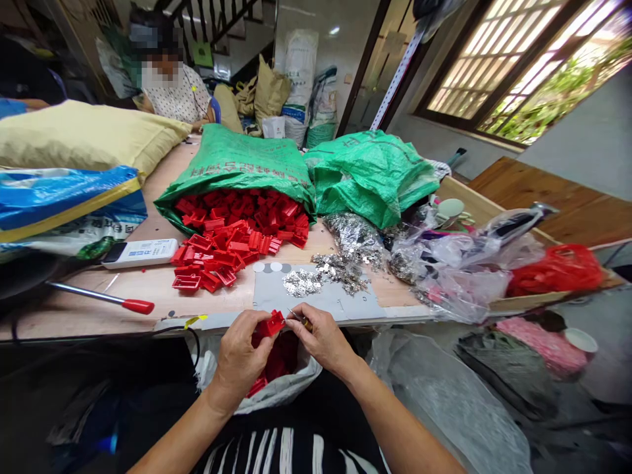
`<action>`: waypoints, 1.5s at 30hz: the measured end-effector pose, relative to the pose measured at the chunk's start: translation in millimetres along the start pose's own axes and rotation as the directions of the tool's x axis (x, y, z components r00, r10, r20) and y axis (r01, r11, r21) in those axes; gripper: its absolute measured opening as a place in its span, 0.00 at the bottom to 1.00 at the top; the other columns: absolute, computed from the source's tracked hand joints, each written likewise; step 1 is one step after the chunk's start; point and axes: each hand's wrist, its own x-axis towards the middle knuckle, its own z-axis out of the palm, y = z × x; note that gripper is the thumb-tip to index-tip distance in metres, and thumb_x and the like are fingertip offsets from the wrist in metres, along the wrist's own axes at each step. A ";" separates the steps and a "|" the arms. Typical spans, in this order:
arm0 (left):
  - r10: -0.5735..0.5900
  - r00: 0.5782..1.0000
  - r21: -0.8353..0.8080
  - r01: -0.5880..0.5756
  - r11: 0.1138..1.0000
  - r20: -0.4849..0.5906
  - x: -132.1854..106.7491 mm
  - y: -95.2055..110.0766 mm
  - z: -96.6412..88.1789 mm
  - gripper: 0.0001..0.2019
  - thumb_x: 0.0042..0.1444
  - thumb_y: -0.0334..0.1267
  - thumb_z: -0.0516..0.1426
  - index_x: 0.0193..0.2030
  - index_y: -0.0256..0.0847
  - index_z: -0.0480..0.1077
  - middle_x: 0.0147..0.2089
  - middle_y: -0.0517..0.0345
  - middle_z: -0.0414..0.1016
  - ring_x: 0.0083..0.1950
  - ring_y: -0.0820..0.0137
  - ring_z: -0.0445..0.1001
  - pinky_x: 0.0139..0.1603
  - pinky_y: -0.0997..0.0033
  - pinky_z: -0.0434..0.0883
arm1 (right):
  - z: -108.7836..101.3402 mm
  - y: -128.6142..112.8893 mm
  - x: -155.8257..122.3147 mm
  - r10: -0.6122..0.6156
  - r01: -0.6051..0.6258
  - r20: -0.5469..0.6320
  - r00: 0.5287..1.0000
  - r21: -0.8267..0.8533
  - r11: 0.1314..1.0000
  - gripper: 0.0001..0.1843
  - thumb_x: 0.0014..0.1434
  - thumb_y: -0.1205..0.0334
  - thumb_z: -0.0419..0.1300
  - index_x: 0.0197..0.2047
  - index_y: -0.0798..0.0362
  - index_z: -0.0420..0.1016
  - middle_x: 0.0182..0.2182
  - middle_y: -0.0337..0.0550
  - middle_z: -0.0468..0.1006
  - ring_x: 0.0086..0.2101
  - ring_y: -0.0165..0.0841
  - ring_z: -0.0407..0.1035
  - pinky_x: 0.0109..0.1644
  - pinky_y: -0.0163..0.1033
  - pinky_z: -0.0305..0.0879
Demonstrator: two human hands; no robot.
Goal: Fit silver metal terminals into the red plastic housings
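My left hand [245, 352] grips a small red plastic part [272, 323] between thumb and fingers, just past the table's front edge. Close beside it, my right hand [320, 334] is closed on a thin pointed tool [299, 318] with a brownish handle, its tip by the red part. Whether the tip touches the part, I cannot tell. Below both hands a white woven sack [301, 378] holds more red parts. In front of them, a pile of small silvery metal pieces [302, 282] lies on a grey sheet [276, 300].
Red parts [237, 240] spill from a green sack [247, 155]. Another green sack [370, 168] and a clear bag of metal pieces [353, 234] stand right. A white box-like device [141, 253] and red-tipped lever [135, 305] are left. A person [172, 95] sits across the table.
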 end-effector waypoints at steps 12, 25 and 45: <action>0.032 0.999 -0.004 -0.032 0.999 -0.035 -1.4 2.8 5.7 0.13 0.50 0.24 0.56 0.41 0.42 0.68 0.37 0.57 0.75 0.38 0.67 0.75 0.38 0.69 0.73 | 16.6 -2.9 2.9 0.164 -0.167 -0.127 0.978 -0.017 0.986 0.05 0.58 0.61 0.55 0.32 0.53 0.68 0.26 0.37 0.73 0.27 0.29 0.65 0.32 0.32 0.57; 0.043 0.999 -0.029 -0.043 0.999 -0.001 -2.6 1.5 7.2 0.13 0.50 0.23 0.56 0.41 0.42 0.69 0.37 0.56 0.75 0.38 0.67 0.75 0.40 0.68 0.72 | 14.0 -12.5 2.5 0.262 -0.268 -0.079 0.962 -0.075 0.961 0.06 0.56 0.61 0.54 0.29 0.52 0.68 0.24 0.37 0.73 0.26 0.29 0.64 0.31 0.33 0.54; 0.048 0.999 -0.076 -0.050 0.996 -0.025 -5.3 5.0 2.8 0.15 0.46 0.22 0.56 0.40 0.42 0.71 0.35 0.58 0.77 0.36 0.68 0.76 0.38 0.70 0.73 | 9.8 11.6 11.5 0.202 -0.264 0.182 0.962 0.456 0.850 0.13 0.49 0.57 0.63 0.29 0.53 0.62 0.24 0.32 0.62 0.27 0.26 0.55 0.31 0.32 0.53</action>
